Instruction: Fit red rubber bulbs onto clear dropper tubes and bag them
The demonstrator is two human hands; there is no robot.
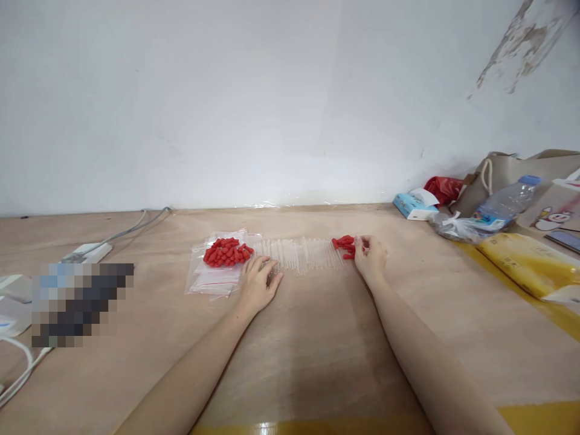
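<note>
A row of slim clear tubes [299,255], like glass dropper pipes, lies side by side on the table. At its left end my left hand [259,283] rests with fingers spread, touching the nearest tubes. Beside that hand, a heap of red rubber dropper bulbs [226,252] sits on clear zip bags [212,281]. Several more red rubber bulbs [347,248] lie at the row's right end. There my right hand [371,258] has thumb and fingers pinched together at a red bulb, which the fingertips partly cover.
On the right are a blue tissue box [415,205], a plastic bottle [510,199], a yellow packet [530,263] and a beige bag [521,163]. A white power strip [88,254] with cables and a blurred dark object [84,305] are on the left. A wall [272,109] stands behind.
</note>
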